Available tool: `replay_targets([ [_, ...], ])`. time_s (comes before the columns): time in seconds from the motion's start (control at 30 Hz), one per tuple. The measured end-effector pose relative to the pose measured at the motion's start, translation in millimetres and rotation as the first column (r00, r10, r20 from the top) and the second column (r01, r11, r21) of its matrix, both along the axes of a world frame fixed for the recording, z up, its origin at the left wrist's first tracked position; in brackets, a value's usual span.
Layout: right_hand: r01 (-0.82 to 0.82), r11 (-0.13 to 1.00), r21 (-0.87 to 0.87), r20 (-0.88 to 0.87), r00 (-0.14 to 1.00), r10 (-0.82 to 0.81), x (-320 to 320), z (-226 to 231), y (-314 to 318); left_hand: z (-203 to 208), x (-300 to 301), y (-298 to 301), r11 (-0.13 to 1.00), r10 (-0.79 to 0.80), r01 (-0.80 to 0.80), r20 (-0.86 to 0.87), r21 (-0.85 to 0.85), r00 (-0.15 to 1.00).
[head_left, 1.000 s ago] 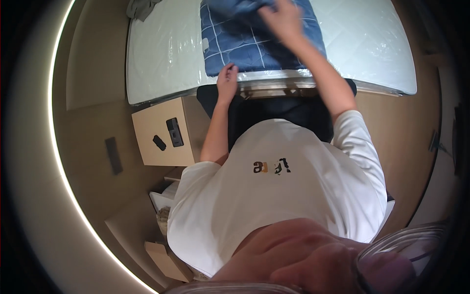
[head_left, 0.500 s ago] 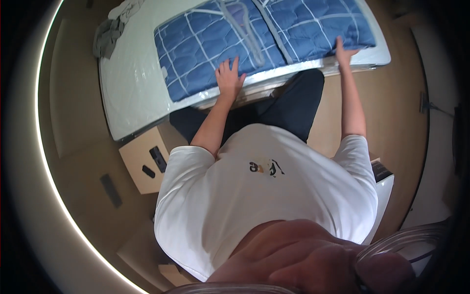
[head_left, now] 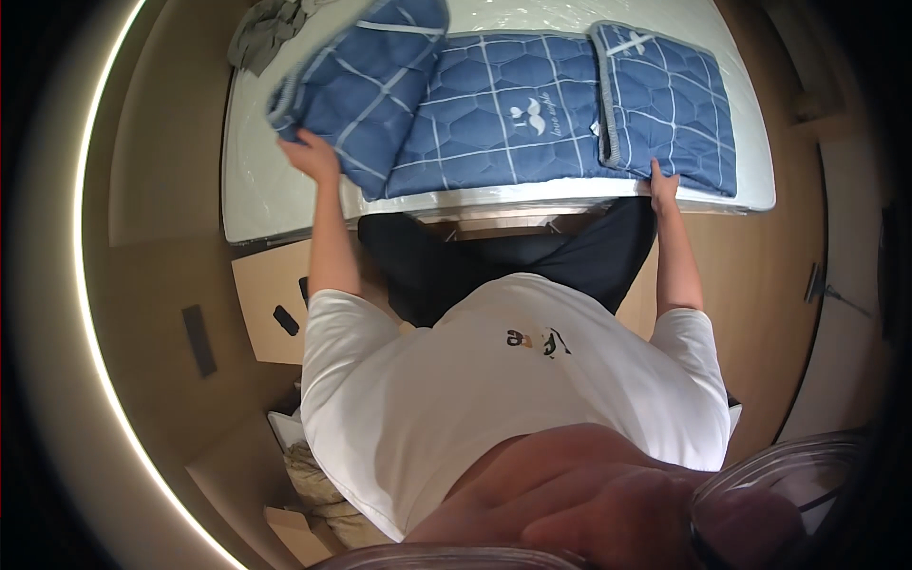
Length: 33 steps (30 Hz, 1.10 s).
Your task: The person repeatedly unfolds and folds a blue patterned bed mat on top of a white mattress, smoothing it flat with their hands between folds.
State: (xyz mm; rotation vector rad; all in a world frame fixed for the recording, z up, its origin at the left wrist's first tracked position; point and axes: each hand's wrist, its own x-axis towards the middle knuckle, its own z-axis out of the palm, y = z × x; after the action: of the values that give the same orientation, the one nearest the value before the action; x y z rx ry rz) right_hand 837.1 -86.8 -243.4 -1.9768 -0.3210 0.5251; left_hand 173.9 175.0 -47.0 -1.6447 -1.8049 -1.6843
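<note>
A blue quilted mattress pad with white grid lines lies across a white mattress wrapped in clear plastic. My left hand is closed on the near corner of the pad's left flap, which stands raised and tilted off the surface. At the near edge of the pad's right part, my right hand grips the border, some of its fingers hidden. That right part is folded over onto the middle, its grey trim facing left. A white printed motif shows on the pad's middle.
A grey crumpled cloth rests at the mattress's far left corner. Below the mattress on the left is a light wooden box-like surface with a black object on it. My dark-trousered knees are close to the mattress's near side.
My left hand has moved left and now holds the left flap up. The pad's ends, folded to meet near the middle before, are farther apart, exposing the middle. My right hand's fingers have closed.
</note>
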Motion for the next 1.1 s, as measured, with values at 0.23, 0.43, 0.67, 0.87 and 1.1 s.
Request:
replay_targets([
  [0.23, -0.103, 0.992, 0.077, -0.438, 0.890, 0.126, 0.5, 2.3, -14.1, 66.9, -188.0, 28.2, 0.898, 0.388, -0.355, -0.088, 0.260, 0.918],
  [0.43, -0.261, 0.961, 0.092, -0.421, 0.864, 0.275, 21.7, -30.2, -3.0, 9.4, -238.9, 8.7, 0.624, 0.662, -0.508, 0.057, -0.593, 0.747],
  [0.67, -0.249, 0.968, -0.034, -0.497, 0.844, 0.199, 29.0, 29.3, -21.6, -158.2, 59.7, -80.0, 0.799, -0.059, -0.170, -0.356, -0.576, 0.933],
  [0.87, -0.084, 0.930, 0.357, -0.934, -0.035, 0.356, 101.8, 100.0, 8.5, -183.2, 296.7, -162.9, 0.703, -0.499, 0.168, -0.311, -0.691, 0.809],
  [1.1, 0.321, 0.317, 0.892, -0.420, 0.336, 0.843, 367.0, 198.1, -49.3, -203.1, 360.1, -191.1, 0.705, -0.506, 0.067, -0.435, -0.706, 0.745],
])
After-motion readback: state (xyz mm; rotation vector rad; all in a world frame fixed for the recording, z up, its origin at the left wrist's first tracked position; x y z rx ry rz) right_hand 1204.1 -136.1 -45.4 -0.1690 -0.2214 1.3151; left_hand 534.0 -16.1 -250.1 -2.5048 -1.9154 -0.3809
